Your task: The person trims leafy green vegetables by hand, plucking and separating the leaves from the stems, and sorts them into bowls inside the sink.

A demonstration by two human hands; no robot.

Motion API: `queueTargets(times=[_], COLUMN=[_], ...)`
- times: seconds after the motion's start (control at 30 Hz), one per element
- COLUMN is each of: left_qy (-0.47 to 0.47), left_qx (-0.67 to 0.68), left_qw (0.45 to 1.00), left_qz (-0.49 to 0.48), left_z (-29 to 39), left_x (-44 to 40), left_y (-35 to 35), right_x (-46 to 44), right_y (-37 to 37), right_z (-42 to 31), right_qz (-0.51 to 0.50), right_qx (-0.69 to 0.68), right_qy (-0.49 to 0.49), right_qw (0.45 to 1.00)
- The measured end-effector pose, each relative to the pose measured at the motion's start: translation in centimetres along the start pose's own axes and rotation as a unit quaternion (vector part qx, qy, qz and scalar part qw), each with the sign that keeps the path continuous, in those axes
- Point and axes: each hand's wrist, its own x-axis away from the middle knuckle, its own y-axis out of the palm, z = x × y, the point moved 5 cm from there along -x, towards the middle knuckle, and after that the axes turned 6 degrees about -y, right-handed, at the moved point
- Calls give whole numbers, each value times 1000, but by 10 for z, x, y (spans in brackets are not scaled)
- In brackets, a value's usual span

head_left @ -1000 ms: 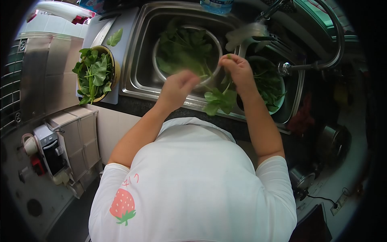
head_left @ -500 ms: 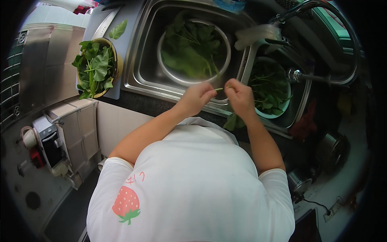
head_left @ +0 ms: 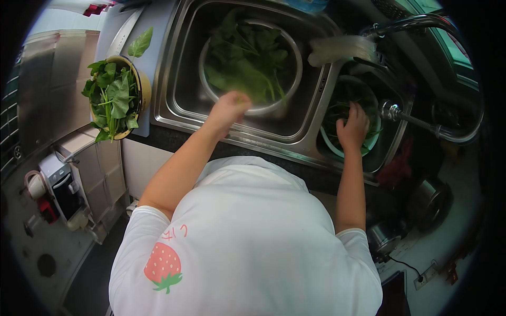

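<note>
While the left hand hovered by the near rim of the metal bowl, I saw its fingers curled in close together. Motion blurred that grip, and I couldn't tell whether it held anything. To the right of the metal bowl, I had the right hand over the pale green bowl, its grip loosely open, fingers apart among the dark greens there. More leafy greens lay inside the metal bowl, a few stems reaching its near rim.

Between those two bowls ran the sink divider, with a cloudy plastic bag lying across its far part. Right of the metal bowl, beyond the right hand, the faucet curved round, its end close to the pale green bowl's rim and crowding that side. Well left of the metal bowl, a yellow bowl heaped with leafy stems sat on the cutting board, near a knife; a single leaf stuck out by its far rim. Beyond the metal bowl, I made out something blue, cut off at the view's edge.
</note>
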Motion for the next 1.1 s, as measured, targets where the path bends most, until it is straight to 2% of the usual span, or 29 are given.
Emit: queueTargets(times=[0.1, 0.13, 0.17, 0.2, 0.23, 0.3, 0.33, 0.37, 0.47, 0.53, 0.6, 0.67, 0.73, 0.83, 0.97, 1.07, 1.1], left_qy=[-25, -31, -34, -36, -33, -37, -39, -44, -58, -71, -58, -19, 16, 67, 109, 121, 126], left_qx=[18, 23, 28, 32, 32, 49, 57, 58, 109, 153, 184, 206, 197, 198, 172, 158, 159], left_qw=[999, 999, 999, 999, 999, 998, 997, 997, 992, 985, 979, 972, 975, 975, 979, 980, 979], left_qz=[12, 7, 2, -1, -22, -22, -22, -27, -4, -27, -64, -114, -100, -70, -6, 9, 12], left_z=[-3, -4, -6, -7, -7, -3, -1, -2, -7, -5, 0, 6, 9, 13, 21, 21, 21], left_x=[-8, -11, -14, -17, -18, -12, -10, -10, -5, 2, 7, 12, 16, 23, 40, 49, 51], left_y=[0, 4, 7, 10, 12, 15, 14, 10, 5, 16, 32, 47, 48, 39, 22, 17, 17], right_x=[-35, -45, -51, -55, -59, -55, -57, -56, -57, -46, -34, -24, -14, -8, -35, -58, -63], right_y=[-30, -28, -5, 18, 43, 104, 110, 113, 54, 19, -6, -21, -15, -20, -63, -86, -83], right_z=[-53, -82, -105, -126, -139, -140, -144, -138, -135, -138, -147, -161, -175, -184, -158, -154, -155], right_qz=[-28, 30, -84, -177, -263, -271, -275, -274, -253, -223, -185, -154, -107, -141, 15, 150, 140], right_qx=[-122, -198, -184, -97, -79, -90, -95, -212, -508, -650, -676, -669, -697, -717, -520, -330, -320], right_qy=[16, -28, -20, -34, -38, -23, -16, 49, 209, 278, 251, 212, 170, 145, 43, -74, -74], right_qw=[992, 979, 979, 979, 961, 958, 957, 937, 797, 671, 668, 696, 689, 667, 853, 929, 934])
